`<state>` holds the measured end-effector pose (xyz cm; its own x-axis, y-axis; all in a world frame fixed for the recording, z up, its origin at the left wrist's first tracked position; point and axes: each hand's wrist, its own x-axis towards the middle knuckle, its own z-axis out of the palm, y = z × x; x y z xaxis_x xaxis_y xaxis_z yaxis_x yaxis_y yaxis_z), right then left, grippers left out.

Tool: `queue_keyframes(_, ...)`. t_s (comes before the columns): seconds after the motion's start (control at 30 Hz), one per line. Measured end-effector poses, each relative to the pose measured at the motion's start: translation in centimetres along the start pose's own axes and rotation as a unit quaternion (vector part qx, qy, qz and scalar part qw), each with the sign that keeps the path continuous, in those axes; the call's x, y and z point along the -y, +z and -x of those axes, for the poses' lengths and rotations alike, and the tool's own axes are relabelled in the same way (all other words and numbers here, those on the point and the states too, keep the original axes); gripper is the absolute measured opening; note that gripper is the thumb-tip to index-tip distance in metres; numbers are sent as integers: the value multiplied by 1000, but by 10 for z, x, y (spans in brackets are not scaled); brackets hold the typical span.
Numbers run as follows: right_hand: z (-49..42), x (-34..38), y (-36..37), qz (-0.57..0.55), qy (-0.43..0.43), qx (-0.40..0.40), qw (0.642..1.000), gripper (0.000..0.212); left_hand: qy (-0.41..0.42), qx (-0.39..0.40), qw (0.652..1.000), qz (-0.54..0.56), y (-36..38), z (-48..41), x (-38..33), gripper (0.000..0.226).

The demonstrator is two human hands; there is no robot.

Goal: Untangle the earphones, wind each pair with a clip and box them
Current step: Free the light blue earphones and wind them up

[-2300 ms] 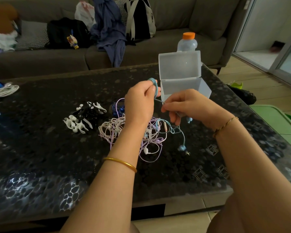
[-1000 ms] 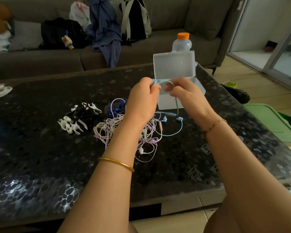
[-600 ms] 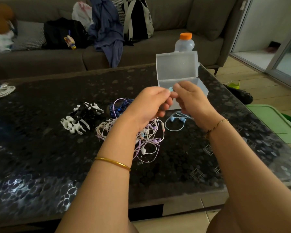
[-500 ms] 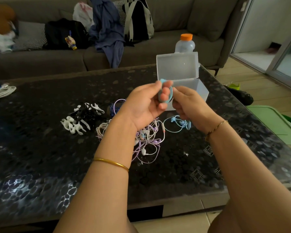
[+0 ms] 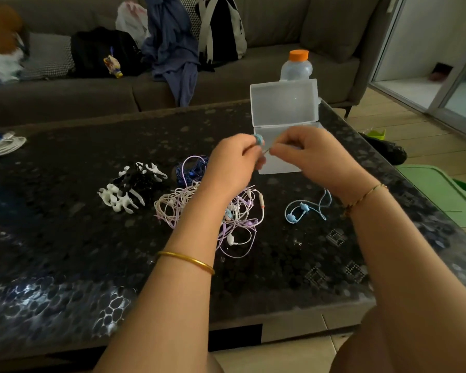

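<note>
Our left hand clenches the wound part of the blue earphones as an anchor, while our right hand pinches their cord taut for winding. The buds trail on the table. The open box stands just behind, ready to take them.

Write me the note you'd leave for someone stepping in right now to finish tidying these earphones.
The left hand holds a small coil of light blue cable; the right hand pinches the same cable beside it. Its blue earbuds lie unwound on the table.
The white and purple tangle and a dark blue pair lie by the left wrist, the clips left of them, the clear box open behind the hands.
Done: blue pair separated, winding started.
Left: finish winding, clip and box it, then every other pair.
</note>
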<state>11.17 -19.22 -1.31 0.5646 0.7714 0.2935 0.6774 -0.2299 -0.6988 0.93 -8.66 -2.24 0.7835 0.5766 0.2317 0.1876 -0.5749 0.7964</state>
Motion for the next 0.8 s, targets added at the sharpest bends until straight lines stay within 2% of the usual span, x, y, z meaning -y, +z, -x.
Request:
queue_keyframes(0.1,0,-5,4,-24,-26,-51,998,9,-57,98,993,39,1,0,-5,32)
queue_keyframes(0.2,-1,-10,10,-154,31,-47,986,11,-134,144,961,197,-5,1,-6,36)
queue_keyframes(0.27,-1,-13,13,-254,86,-14,963,11,-197,158,907,336,-9,1,-7,37)
queue_keyframes(0.33,0,-14,16,-279,120,15,953,17,-246,156,842,455,-12,1,-8,38)
queue_keyframes(0.43,0,-10,19,-236,131,61,961,19,-275,111,759,579,-13,0,-7,39)
queue_keyframes(0.5,1,-6,20,-176,129,87,972,20,-278,67,741,608,-12,0,-7,39)
queue_keyframes(0.57,2,-3,19,-103,112,118,981,25,-270,17,757,594,-10,0,-8,35)
queue_keyframes(0.63,2,0,17,-50,94,160,981,23,-252,-26,792,555,-9,0,-8,29)
queue_keyframes(0.73,4,5,13,-15,75,196,978,22,-213,-58,891,397,-5,1,-5,22)
queue_keyframes(0.8,4,8,10,-15,57,178,982,22,-156,-72,955,243,-2,1,-1,21)
